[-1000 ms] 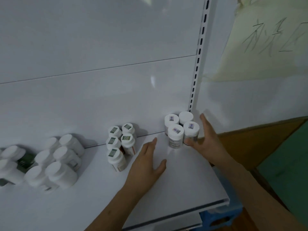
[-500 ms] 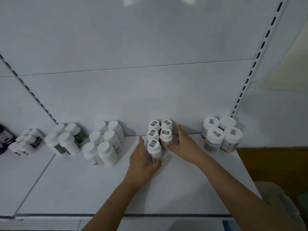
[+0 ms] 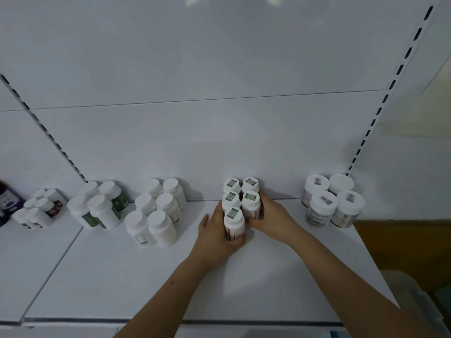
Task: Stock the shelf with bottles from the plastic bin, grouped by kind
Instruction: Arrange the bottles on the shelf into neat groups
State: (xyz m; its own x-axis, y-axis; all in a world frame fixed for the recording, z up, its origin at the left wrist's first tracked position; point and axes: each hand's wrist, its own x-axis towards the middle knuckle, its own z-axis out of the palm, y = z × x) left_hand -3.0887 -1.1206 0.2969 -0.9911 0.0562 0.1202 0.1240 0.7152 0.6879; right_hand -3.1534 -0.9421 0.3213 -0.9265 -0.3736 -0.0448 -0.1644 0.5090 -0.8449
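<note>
**Five bottles bracketed between two hands**

Nearest: left hand [image 3: 214, 236] curls round the front bottle [image 3: 233, 223], thumb under its near side, fingers on its left. That bottle stands upright, long axis vertical, alone in front of two pairs. Right hand [image 3: 273, 219] cups the right flank of the five-bottle cluster [image 3: 240, 203], fingers hidden behind it; grip cannot be fully judged. Cluster sits on the shelf [image 3: 146, 276], its rear pair against the back panel. Judgement: the front bottle lies just right of the left palm, so the left hand is better placed to nudge it. Plastic bin [image 3: 412, 298] lies low right.

Bottle clusters [image 3: 240, 206] line the shelf's [image 3: 122, 276] back edge.
</note>
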